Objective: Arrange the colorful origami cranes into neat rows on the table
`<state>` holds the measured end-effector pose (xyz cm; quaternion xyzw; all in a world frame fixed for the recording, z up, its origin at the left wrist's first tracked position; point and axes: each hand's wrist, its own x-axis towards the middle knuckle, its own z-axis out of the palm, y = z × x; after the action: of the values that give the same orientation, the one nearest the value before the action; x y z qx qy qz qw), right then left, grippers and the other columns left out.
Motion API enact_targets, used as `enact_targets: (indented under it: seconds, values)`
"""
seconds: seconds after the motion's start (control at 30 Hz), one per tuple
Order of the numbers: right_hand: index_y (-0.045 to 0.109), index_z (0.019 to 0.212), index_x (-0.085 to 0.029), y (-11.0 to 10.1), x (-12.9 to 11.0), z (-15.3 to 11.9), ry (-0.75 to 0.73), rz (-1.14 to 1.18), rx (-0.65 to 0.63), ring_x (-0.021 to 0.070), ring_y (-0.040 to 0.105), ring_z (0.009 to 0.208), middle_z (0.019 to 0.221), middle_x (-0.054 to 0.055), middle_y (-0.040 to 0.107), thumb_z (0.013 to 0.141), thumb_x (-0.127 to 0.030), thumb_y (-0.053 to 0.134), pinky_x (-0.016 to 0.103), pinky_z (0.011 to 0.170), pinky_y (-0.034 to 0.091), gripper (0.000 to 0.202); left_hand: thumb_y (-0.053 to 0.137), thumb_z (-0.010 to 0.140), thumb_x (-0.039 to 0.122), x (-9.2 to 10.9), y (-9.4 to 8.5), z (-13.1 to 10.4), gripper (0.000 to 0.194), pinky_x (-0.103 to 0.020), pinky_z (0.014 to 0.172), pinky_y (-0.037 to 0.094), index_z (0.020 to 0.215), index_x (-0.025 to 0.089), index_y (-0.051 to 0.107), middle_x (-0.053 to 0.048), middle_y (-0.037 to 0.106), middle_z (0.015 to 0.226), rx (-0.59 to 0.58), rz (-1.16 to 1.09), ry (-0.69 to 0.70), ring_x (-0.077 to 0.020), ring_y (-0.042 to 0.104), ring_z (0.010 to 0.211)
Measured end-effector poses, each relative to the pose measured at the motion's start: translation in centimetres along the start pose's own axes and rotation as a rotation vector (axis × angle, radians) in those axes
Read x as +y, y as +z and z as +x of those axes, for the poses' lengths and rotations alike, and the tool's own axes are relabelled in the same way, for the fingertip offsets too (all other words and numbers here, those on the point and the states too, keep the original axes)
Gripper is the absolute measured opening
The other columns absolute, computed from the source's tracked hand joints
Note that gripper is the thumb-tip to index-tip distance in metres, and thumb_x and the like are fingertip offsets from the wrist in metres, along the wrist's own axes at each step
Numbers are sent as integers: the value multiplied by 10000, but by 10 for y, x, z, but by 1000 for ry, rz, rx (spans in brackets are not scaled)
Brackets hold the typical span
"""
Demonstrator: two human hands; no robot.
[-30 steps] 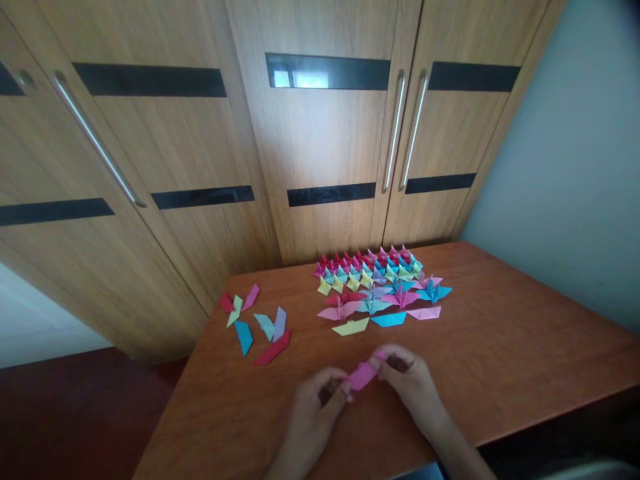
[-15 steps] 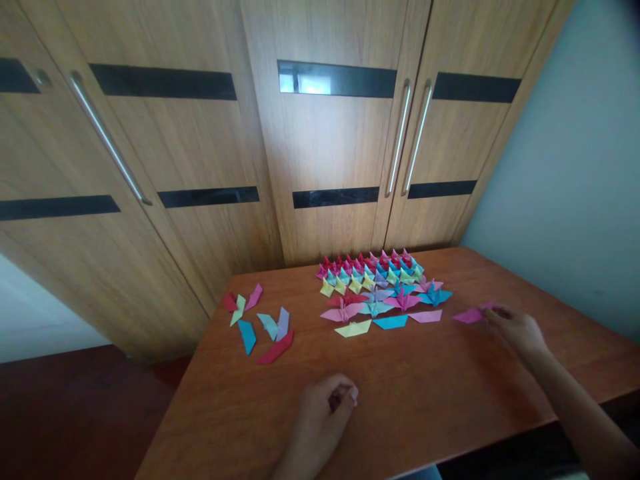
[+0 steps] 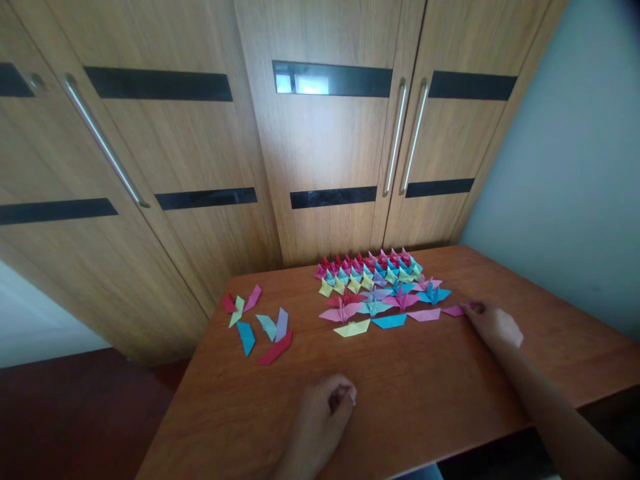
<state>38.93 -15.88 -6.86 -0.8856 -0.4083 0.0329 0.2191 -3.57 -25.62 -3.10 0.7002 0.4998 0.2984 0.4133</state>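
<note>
At the right end of the front row, my right hand (image 3: 494, 325) pinches a magenta folded paper piece (image 3: 453, 311) at its right side; part of it is hidden by the fingers. To its left lie a pink folded piece (image 3: 424, 315), a blue folded piece (image 3: 390, 321) and a yellow folded piece (image 3: 353, 329). My left hand (image 3: 323, 417) rests near the front of the table with fingers curled, and nothing shows in it. Behind the flat pieces stand paper cranes with spread wings, among them a pink crane (image 3: 342, 311) and a blue crane (image 3: 433, 293).
Several rows of small folded cranes (image 3: 370, 270) stand at the back of the wooden table (image 3: 400, 387). Loose folded pieces lie at left, including a red one (image 3: 275, 349) and a blue one (image 3: 246, 338). A wooden wardrobe (image 3: 330, 147) rises behind; a wall (image 3: 575, 200) is at right.
My right hand has moved left with the magenta piece, bringing it close to the pink piece's right end. My left hand has stayed in place.
</note>
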Motion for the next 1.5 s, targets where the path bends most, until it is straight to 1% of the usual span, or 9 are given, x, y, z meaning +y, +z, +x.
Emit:
enact_targets:
  seconds: [0.37,0.53,0.7,0.87,0.97,1.03,1.27,1.37,1.5]
  values:
    - [660,1067,-257,-6,-3,-5,56,2,-52,336,612,897,1037,133,668,752,-620,449,387,629,461,524,473,830,253,1,-1,0,183,-220,608,379,742,191,621,0,632,695,-6,5,11,-145,567,664]
    - [662,1052,-212,-10,-9,-18,42,37,67,330,621,876,1014,144,676,801,-582,399,370,617,452,518,472,825,225,0,0,0,176,-209,607,377,752,186,627,4,635,697,-3,-8,20,-138,566,660]
    - [652,1003,-207,-1,-47,-74,-230,230,112,253,643,783,888,83,700,821,-509,408,315,645,461,428,482,802,192,2,-1,-1,165,-197,608,379,765,182,642,4,646,711,-7,-25,8,-132,569,669]
    - [654,859,-230,8,-114,-158,-626,464,-305,180,633,713,819,25,698,844,-433,423,256,645,456,308,478,810,190,3,-6,0,168,-201,652,410,794,173,645,-12,663,753,8,-117,3,-141,592,717]
    - [636,779,-236,9,-141,-194,-739,446,-454,160,605,663,732,0,670,857,-359,411,247,617,429,268,476,819,211,-2,-21,3,170,-217,688,430,800,174,641,-23,669,779,69,-101,10,-157,606,755]
    - [630,754,-238,10,-149,-208,-754,390,-454,154,590,651,706,-7,655,846,-320,419,246,614,412,245,476,822,234,-7,-38,5,175,-234,704,439,817,184,644,-25,673,802,141,-15,12,-169,610,776]
    - [605,750,-236,12,-146,-213,-791,345,-406,154,577,693,740,1,643,835,-269,411,243,648,394,215,478,835,295,-31,-111,10,191,-300,785,427,932,221,624,-48,635,960,378,601,-72,-200,592,864]
    - [606,757,-238,11,-146,-213,-791,337,-401,155,578,703,754,3,645,838,-266,408,243,657,398,216,486,839,332,-40,-119,14,193,-311,807,426,931,224,617,-53,602,973,357,739,-78,-204,580,884]
    - [615,799,-234,11,-146,-214,-794,331,-395,161,583,758,810,13,654,842,-253,406,247,698,405,214,499,831,343,-51,-112,18,200,-334,842,423,921,216,624,-61,578,983,344,816,-21,-223,553,932]
